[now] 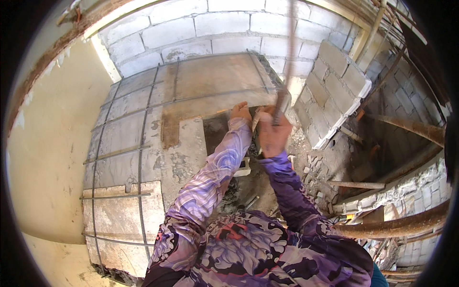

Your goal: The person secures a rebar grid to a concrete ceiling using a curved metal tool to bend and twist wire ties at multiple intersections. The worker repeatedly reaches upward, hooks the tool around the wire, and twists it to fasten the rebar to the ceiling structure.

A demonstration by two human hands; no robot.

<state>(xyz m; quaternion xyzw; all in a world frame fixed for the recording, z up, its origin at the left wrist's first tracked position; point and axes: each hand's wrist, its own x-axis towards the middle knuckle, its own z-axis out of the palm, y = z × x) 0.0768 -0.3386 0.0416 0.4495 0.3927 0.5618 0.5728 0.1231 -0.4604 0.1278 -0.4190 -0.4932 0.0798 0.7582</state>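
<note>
At the lower centre of the frame, two forearms in purple patterned sleeves rise from the bottom edge toward the middle. The right hand [273,134], just right of centre, is closed in a fist around a thin steel rod [288,57] that runs almost straight up to the top edge; the grip sits low on the rod, which seems to let it be steered from its lower end. The left hand [240,112], just left of it, rests on the edge of the formwork board [215,79], near where a horizontal bar of the rebar grid [143,129] ends; whether its fingers are curled or flat I cannot tell. It looks placed there to steady things. Below the hands lies rubble [311,167] in a dark gap. Beyond, in the upper part of the frame, stands a grey block wall [201,24], with a shorter stack of blocks [334,91] to the right.
</note>
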